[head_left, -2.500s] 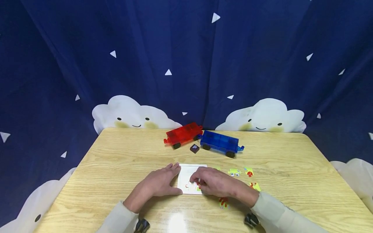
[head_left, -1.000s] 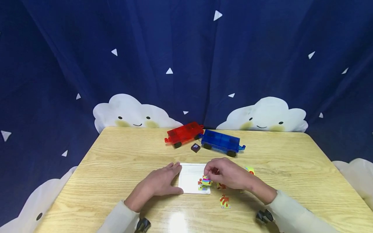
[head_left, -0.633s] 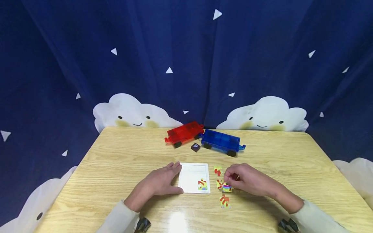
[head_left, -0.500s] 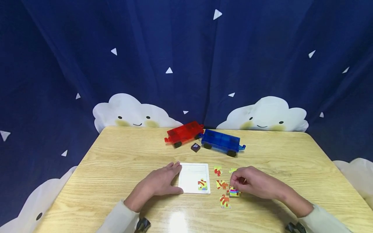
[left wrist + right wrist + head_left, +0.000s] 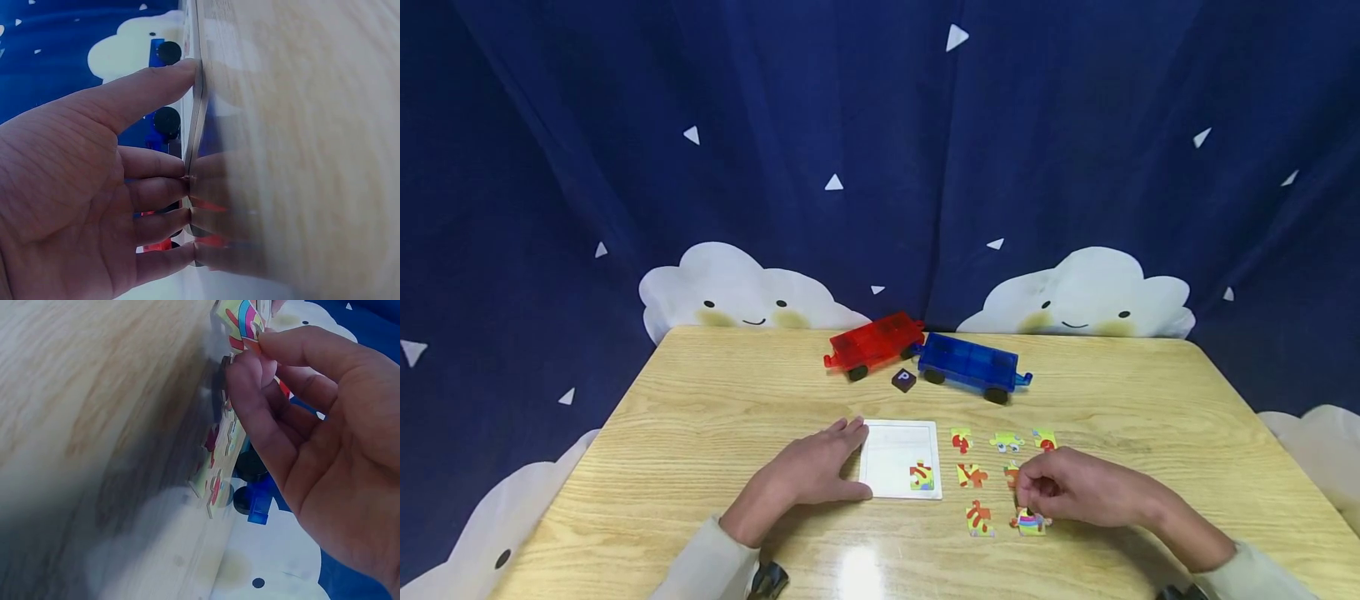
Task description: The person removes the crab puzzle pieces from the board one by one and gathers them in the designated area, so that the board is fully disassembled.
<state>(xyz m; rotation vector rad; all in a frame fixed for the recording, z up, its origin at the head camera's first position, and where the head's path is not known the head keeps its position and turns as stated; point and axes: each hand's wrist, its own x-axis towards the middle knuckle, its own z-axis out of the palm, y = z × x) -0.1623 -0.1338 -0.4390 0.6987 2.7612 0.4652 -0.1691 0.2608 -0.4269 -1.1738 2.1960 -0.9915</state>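
Note:
My left hand (image 5: pixel 808 471) rests at the left edge of a white puzzle tray (image 5: pixel 887 450), thumb and fingers spread along it. The left wrist view has those fingertips (image 5: pixel 178 167) touching the tray's side. One red-and-yellow puzzle piece (image 5: pixel 921 477) lies in the tray's lower right corner. Right of the tray, my right hand (image 5: pixel 1086 487) pinches a rainbow-striped puzzle piece (image 5: pixel 1032 523) between thumb and index finger. In the right wrist view this striped piece (image 5: pixel 242 320) is tilted. Behind the right hand, another puzzle piece (image 5: pixel 1011 473) is partly hidden.
Several loose puzzle pieces lie around the right hand, among them a yellow one with eyes (image 5: pixel 1006 441) and a lower red-patterned one (image 5: pixel 978 518). Farther back stand a red toy wagon (image 5: pixel 876 342), a blue one (image 5: pixel 968 364) and a dark tile marked P (image 5: pixel 903 380).
From the tray, my right hand has carried the striped puzzle piece rightward and nearer me, past the other pieces. The left hand has stayed at the tray's edge.

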